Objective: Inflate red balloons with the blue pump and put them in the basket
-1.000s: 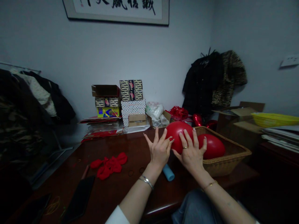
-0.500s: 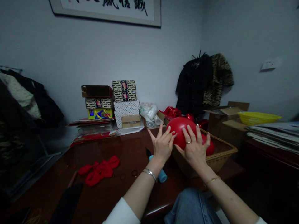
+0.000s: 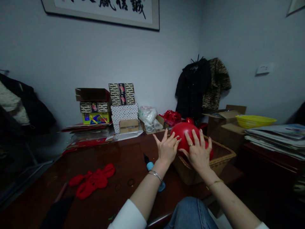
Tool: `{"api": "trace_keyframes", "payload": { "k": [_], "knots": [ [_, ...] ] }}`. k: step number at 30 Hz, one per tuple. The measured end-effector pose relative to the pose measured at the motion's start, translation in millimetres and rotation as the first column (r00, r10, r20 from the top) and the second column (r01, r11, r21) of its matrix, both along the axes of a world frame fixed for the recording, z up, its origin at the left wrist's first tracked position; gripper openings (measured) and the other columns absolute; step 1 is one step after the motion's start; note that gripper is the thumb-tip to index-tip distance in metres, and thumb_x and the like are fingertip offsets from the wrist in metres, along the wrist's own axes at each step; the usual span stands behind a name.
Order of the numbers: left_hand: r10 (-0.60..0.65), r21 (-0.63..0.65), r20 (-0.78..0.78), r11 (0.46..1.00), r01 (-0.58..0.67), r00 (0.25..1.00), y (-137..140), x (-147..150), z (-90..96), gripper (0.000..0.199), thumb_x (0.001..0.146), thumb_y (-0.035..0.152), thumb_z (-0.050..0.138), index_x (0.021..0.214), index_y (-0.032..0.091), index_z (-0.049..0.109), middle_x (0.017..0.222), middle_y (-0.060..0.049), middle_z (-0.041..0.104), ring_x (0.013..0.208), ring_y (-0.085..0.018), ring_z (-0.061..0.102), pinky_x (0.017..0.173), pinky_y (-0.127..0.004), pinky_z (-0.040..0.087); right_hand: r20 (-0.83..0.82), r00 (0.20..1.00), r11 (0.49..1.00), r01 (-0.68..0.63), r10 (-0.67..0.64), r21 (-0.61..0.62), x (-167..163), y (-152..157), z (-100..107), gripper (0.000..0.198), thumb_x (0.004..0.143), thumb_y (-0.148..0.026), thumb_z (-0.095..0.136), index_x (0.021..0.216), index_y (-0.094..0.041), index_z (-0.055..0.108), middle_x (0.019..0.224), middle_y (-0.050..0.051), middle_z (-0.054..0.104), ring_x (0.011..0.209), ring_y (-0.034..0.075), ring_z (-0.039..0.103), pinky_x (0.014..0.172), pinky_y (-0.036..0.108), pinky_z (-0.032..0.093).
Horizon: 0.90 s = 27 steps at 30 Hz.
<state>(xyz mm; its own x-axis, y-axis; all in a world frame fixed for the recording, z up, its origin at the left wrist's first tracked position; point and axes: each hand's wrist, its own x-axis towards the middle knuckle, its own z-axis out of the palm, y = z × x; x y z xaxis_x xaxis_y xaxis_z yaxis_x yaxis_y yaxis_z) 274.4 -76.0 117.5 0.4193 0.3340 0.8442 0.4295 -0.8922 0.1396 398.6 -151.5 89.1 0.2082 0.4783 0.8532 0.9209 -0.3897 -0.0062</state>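
A round, inflated red balloon [image 3: 181, 129] sits between my two hands, over the near left end of a woven basket [image 3: 226, 159]. My left hand [image 3: 167, 149] is at its near left side, fingertips at the balloon and thumb stretched out. Across its near right side, my right hand [image 3: 199, 152] lays its spread fingers. The balloon's neck is hidden by the hands. Another red shape, likely a second balloon [image 3: 211, 154], shows behind my right hand in the basket. Under my left wrist lies a light-blue pump [image 3: 150, 165] with a black nozzle, partly covered.
A soft red bundle [image 3: 94, 181] lies on the dark wooden table [image 3: 130, 152], near dark rings [image 3: 131, 182]. Stacked boxes [image 3: 124, 114] and a white plastic bag [image 3: 147, 115] stand at the back. On the right are cardboard boxes, a yellow basket [image 3: 256, 121] and piled papers [image 3: 274, 143].
The view has turned slightly to the right, so the surroundings sit further left. Both hands stay on the red balloon, which appears a little lower in the basket.
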Motion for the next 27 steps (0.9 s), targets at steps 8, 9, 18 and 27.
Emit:
{"api": "trace_keyframes", "payload": {
  "k": [8,9,18,27],
  "knots": [
    [0.020,-0.113,-0.075,0.993,-0.029,0.997,7,14,-15.2,0.028,0.092,0.036,0.039,0.101,0.031,0.066,0.121,-0.001,0.062,0.130,-0.024,0.038,0.100,-0.070,-0.004,0.011,1.000,0.995,0.003,-0.002,-0.096,15,7,-15,0.073,0.077,-0.043,0.063,0.140,-0.025,0.030,0.150,0.015,0.021,0.137,0.031,0.014,0.105,0.054,0.018],
    [0.019,-0.136,-0.088,0.990,-0.031,0.996,8,15,-17.0,0.029,0.092,0.037,0.038,0.103,0.031,0.065,0.122,-0.002,0.061,0.130,-0.024,0.038,0.100,-0.070,-0.002,0.013,1.000,0.995,-0.007,0.008,-0.103,16,7,-16,0.073,0.078,-0.043,0.061,0.141,-0.024,0.029,0.150,0.016,0.021,0.137,0.031,0.015,0.104,0.053,0.020],
    [0.076,-0.242,-0.112,0.965,-0.101,0.991,14,11,-26.1,0.043,0.093,0.044,0.027,0.121,0.028,0.056,0.130,-0.005,0.055,0.132,-0.025,0.033,0.102,-0.069,0.006,0.037,0.998,0.991,-0.048,0.053,-0.124,17,0,-17,0.071,0.082,-0.046,0.055,0.141,-0.018,0.028,0.148,0.017,0.024,0.137,0.032,0.012,0.104,0.055,0.019],
    [0.153,-0.182,-0.127,0.968,-0.175,0.980,14,-2,-28.7,0.044,0.093,0.042,0.027,0.127,0.027,0.051,0.137,-0.005,0.048,0.136,-0.025,0.025,0.104,-0.067,0.009,0.018,0.999,0.999,-0.025,0.026,-0.048,8,-8,-10,0.069,0.083,-0.056,0.049,0.139,-0.019,0.033,0.147,0.015,0.028,0.137,0.034,0.011,0.104,0.059,0.013]
  ]
}}
